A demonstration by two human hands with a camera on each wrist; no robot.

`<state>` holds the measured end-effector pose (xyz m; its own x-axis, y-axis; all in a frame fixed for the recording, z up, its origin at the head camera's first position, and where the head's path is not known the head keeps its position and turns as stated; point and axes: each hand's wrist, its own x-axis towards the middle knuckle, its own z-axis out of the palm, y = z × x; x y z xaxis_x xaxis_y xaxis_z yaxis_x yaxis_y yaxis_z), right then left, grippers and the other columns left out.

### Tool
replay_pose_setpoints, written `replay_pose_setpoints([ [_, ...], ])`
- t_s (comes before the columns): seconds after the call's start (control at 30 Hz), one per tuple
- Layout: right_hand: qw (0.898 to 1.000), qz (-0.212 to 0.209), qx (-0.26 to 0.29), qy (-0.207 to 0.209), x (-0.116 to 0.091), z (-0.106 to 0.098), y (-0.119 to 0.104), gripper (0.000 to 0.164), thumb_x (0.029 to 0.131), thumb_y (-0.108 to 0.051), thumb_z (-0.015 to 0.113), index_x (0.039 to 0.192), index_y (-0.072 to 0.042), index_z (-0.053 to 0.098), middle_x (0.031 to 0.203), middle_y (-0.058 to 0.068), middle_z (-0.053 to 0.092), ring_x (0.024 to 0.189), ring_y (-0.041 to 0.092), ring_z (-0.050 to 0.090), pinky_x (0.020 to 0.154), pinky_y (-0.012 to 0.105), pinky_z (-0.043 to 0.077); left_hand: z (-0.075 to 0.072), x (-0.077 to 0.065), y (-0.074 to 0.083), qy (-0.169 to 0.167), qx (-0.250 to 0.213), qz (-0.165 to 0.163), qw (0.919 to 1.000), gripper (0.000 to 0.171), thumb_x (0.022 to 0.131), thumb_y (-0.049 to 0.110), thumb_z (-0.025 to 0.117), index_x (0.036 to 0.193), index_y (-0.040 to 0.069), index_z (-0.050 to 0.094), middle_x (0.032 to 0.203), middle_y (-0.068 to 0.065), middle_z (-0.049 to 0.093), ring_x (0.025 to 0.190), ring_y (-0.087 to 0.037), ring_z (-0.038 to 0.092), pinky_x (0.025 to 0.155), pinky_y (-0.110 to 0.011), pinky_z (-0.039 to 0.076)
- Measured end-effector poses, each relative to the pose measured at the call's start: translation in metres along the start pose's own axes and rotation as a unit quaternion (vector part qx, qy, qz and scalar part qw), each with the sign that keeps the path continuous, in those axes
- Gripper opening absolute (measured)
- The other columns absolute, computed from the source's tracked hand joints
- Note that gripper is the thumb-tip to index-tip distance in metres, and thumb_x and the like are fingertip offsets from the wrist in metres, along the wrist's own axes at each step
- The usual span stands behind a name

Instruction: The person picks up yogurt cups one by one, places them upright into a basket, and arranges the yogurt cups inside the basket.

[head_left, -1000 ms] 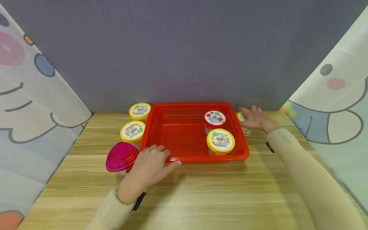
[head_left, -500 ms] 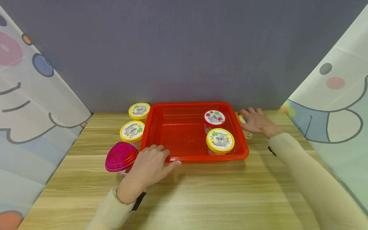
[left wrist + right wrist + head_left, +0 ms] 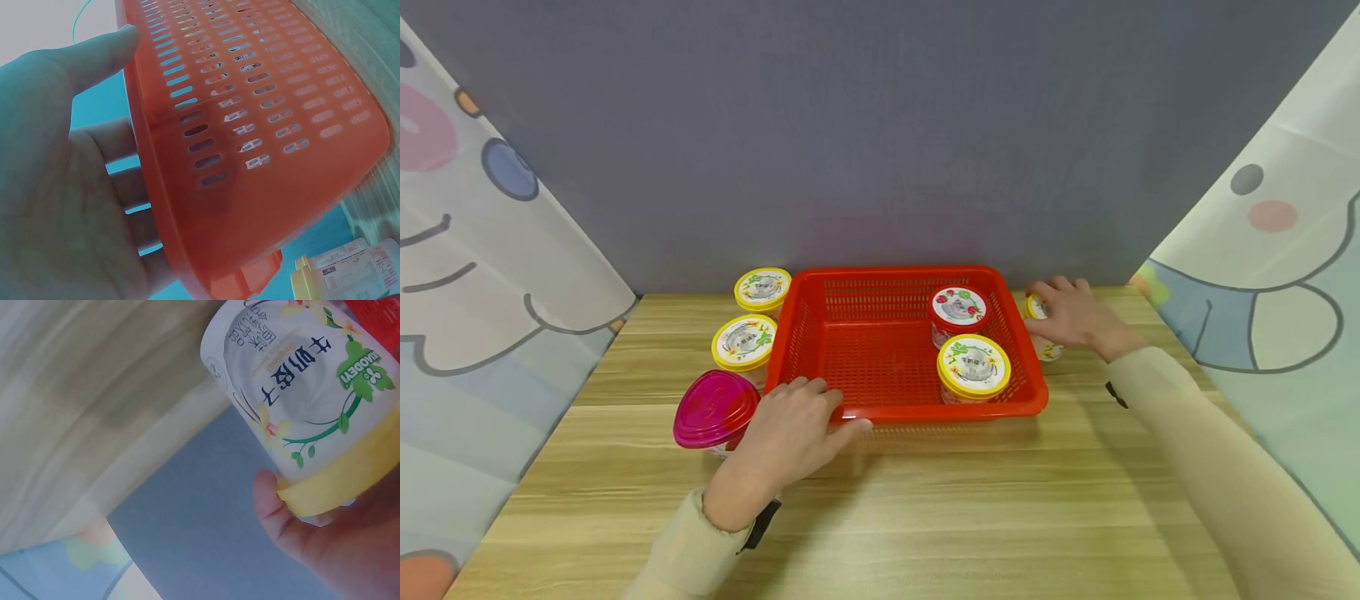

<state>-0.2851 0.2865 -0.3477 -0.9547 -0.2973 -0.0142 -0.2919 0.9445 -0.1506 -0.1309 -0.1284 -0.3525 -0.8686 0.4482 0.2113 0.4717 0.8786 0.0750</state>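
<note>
My left hand (image 3: pixel 792 433) grips the near-left rim of a red perforated plastic basket (image 3: pixel 880 414). In the left wrist view, its fingers (image 3: pixel 128 181) pass behind the rim and the thumb lies along the top of it. Just outside the basket's right side, my right hand (image 3: pixel 1075 317) holds a white tub (image 3: pixel 306 387) with a yellow lid. The right wrist view shows a finger at the edge of that lid; the palm hides part of it. Inside the basket's right end stand a red-lidded tub (image 3: pixel 959 308) and a yellow-lidded tub (image 3: pixel 973 367).
Left of the basket, two yellow-lidded tubs (image 3: pixel 744 342) and a container with a magenta lid (image 3: pixel 717 408) stand on the wooden table (image 3: pixel 940 508). A grey panel (image 3: pixel 880 150) rises behind the basket. Printed cartoon sheets (image 3: pixel 1285 242) flank both sides.
My right hand and the tub in it have shifted slightly right, away from the basket; more of the tub's lid shows. The left hand and the basket stay in place.
</note>
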Motion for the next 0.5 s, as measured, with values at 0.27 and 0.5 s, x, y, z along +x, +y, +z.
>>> replay_pose_setpoints([
  [0.27,1.000,-0.009,-0.006,0.015,-0.001,-0.018,-0.001,0.061,0.089,-0.040,0.056,0.137,-0.003,0.050,0.134,0.028,0.047,0.120,0.050,0.039,0.100,0.064,0.030,0.000,0.000,-0.001,0.001,-0.001,0.004,1.0000,0.052,0.090,0.059,0.069,0.093,0.008,0.076,0.083,-0.004,0.065,0.076,-0.024,0.060,0.073,-0.039,0.053],
  [0.5,0.999,0.029,-0.011,0.009,-0.005,-0.037,-0.009,0.062,0.086,-0.044,0.056,0.139,-0.014,0.050,0.132,0.020,0.048,0.112,0.046,0.041,0.073,0.067,0.045,0.000,0.000,-0.001,-0.001,0.001,0.003,1.0000,0.051,0.090,0.059,0.069,0.095,0.008,0.076,0.086,-0.005,0.066,0.079,-0.025,0.062,0.075,-0.040,0.054],
])
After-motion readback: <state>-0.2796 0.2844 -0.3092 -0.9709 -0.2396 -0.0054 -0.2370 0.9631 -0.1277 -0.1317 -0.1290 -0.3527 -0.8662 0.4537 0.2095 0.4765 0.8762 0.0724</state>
